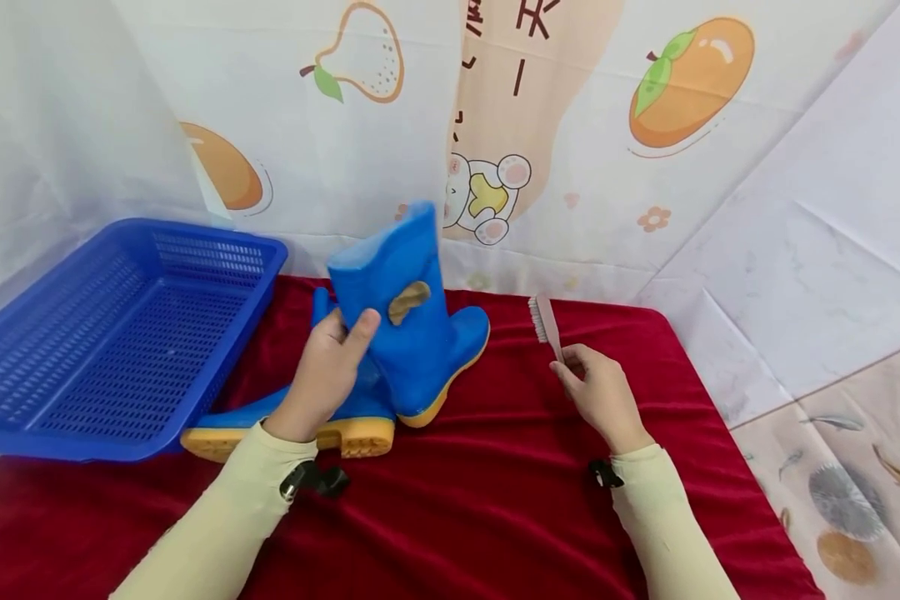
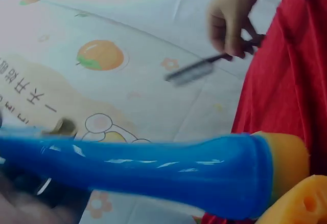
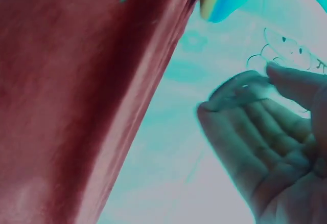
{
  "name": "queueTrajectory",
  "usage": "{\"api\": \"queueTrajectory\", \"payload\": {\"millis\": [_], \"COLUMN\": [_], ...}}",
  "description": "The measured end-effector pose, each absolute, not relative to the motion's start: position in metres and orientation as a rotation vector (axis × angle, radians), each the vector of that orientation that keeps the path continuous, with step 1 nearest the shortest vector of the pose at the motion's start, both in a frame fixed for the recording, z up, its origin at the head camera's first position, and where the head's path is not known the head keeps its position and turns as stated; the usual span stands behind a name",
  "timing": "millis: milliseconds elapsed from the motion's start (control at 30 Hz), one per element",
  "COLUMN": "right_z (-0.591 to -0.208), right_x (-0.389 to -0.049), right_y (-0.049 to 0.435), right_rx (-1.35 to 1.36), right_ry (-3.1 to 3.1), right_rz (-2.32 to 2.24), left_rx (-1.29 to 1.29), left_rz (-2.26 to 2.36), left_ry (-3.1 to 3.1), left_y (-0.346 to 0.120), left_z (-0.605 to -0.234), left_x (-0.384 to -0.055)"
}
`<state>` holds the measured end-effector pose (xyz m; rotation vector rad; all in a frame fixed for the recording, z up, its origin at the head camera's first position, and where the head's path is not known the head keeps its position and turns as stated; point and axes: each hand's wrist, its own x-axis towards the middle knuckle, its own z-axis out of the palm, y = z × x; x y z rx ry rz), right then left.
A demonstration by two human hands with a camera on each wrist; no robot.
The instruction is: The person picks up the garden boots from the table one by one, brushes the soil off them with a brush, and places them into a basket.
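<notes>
My left hand (image 1: 325,368) grips a blue rain boot (image 1: 420,350) by the upper part of its shaft, thumb on the outside. The boot is tilted, its toe pointing right and its yellow sole low over the red cloth. A brown patch (image 1: 408,302) marks the shaft. Behind my left hand, a second blue boot (image 1: 251,410) lies on its side, partly hidden by the hand and forearm. To the right, my right hand (image 1: 602,392) pinches the handle of a pinkish brush (image 1: 547,323), its white bristles facing left, apart from the boot.
A blue perforated plastic basket (image 1: 161,447) stands at the left beside the lying boot. Red cloth (image 1: 495,517) covers the table. A white printed curtain (image 1: 570,225) hangs behind the table's far edge, and pale patterned sheeting (image 1: 810,275) runs along the right side.
</notes>
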<state>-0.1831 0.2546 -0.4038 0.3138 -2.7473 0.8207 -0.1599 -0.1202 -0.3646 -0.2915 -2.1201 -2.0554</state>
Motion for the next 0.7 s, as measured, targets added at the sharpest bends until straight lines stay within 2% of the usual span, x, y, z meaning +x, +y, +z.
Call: {"api": "queueTrajectory", "payload": {"millis": [233,467,700], "right_z": [-0.385,-0.349,-0.346], "right_x": [-0.179,-0.164,-0.152], "right_y": [0.239,0.2,0.187], "right_rx": [0.497,0.779,0.897], "right_ry": [-2.377,-2.054,-1.981], "right_rz": [0.86,0.94,0.721], "left_rx": [-0.642,-0.671,-0.689], "left_rz": [-1.994,-1.952,-1.997], "left_ry": [-2.252,-2.226,-2.199], "left_y": [-0.109,-0.111,-0.11], "left_z": [-0.373,-0.374,-0.375], "left_x": [-0.16,-0.157,-0.156]}}
